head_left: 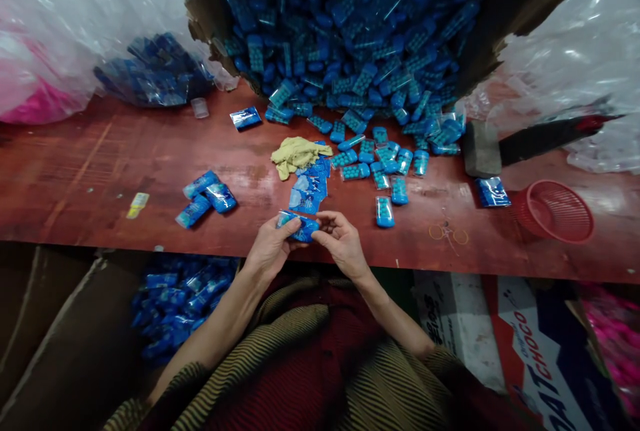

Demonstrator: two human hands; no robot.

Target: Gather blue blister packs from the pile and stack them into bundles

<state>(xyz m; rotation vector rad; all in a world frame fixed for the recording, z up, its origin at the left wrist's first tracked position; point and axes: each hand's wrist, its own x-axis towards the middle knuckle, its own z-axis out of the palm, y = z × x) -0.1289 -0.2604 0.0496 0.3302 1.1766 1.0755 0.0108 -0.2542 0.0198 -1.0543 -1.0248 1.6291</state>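
Near the table's front edge, my left hand [271, 245] grips a small blue plastic container [304, 229], with the thumb lying on top of it. The fingers of my right hand [344, 245] are pinched together at the container's right end; whether they hold a bit of its wrapping is too small to tell. Just beyond the hands lie flat blue printed sleeves [309, 192], fanned out and partly under a yellow cloth [296, 155]. Loose containers with turquoise pellets [385, 211] lie to the right. Three blue printed packs [201, 197] sit to the left.
A torn carton [203, 21] spills many blue containers [350, 51] onto the red table [100, 171]. To the right are a red basket [555, 211], a grey block [481, 149] and rubber bands [449, 233]. Below the left edge is a heap of packs [183, 297].
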